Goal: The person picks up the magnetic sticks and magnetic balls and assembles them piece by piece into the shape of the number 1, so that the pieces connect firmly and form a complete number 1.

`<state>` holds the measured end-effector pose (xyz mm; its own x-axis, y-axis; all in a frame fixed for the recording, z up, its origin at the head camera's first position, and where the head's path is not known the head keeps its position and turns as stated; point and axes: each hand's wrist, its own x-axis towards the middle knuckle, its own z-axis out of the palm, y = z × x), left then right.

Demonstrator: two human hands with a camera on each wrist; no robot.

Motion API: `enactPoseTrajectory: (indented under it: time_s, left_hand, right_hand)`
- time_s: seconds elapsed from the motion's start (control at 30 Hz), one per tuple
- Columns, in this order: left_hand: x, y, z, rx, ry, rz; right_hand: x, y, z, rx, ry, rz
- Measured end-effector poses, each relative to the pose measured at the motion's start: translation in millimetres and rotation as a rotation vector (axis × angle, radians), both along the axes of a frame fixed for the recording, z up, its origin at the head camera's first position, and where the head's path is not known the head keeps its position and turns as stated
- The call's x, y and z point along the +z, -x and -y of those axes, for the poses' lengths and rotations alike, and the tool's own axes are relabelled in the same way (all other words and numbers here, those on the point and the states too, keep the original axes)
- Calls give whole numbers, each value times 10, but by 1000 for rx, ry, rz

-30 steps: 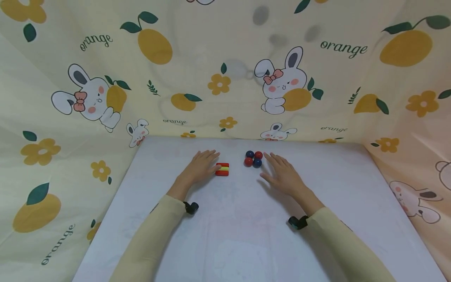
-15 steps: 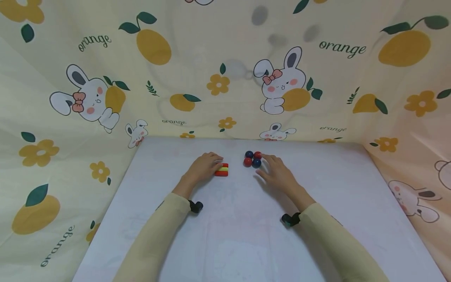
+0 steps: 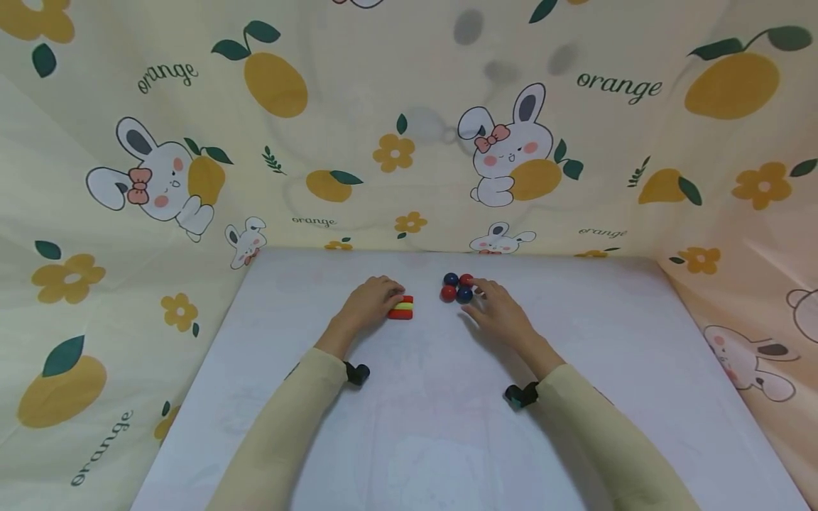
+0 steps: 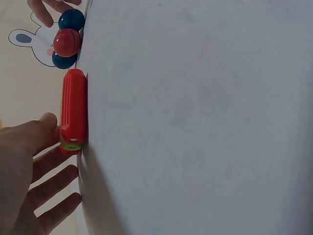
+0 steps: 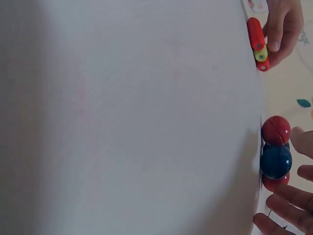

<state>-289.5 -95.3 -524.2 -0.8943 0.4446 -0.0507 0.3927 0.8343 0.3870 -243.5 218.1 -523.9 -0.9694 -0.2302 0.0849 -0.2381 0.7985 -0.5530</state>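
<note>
Three short bars lie side by side on the white tabletop: a red bar [image 4: 74,105] nearest me, a yellow-green bar [image 3: 404,306] in the middle and another red bar [image 3: 408,299] behind. My left hand [image 3: 371,301] is at their left end, thumb close over the bars and the other fingers spread loosely beyond. To the right sit two red balls [image 3: 449,293] and two dark blue balls [image 5: 276,161] in a tight square cluster. My right hand [image 3: 501,312] reaches it from the right, fingertips at the back red ball and thumb near the front blue ball, fingers loosely bent.
The white table [image 3: 415,426] has its far edge just behind the bars and balls. A cream cloth [image 3: 358,92] printed with rabbits and oranges hangs behind and at both sides. Each wrist carries a small black camera [image 3: 520,395].
Both hands have moved inward, the left onto the end of the bars, the right up against the balls. Their fingers have bent a little. The bars and balls keep their arrangement.
</note>
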Motion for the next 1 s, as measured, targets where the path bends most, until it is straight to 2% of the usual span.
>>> enactPoseTrajectory:
  time_s: [0.33,0.63,1.0]
  left_hand:
    - [-21,31,-24,18,20,12]
    - [-21,53,-31,12,36,-11]
    - [-36,42,-21,16,25,-17]
  right_hand:
    - [-34,41,51,-24,-15,-2]
    - [-84,91,61,-21,-23,-13]
    - [-43,84,81,-36,-16,-16]
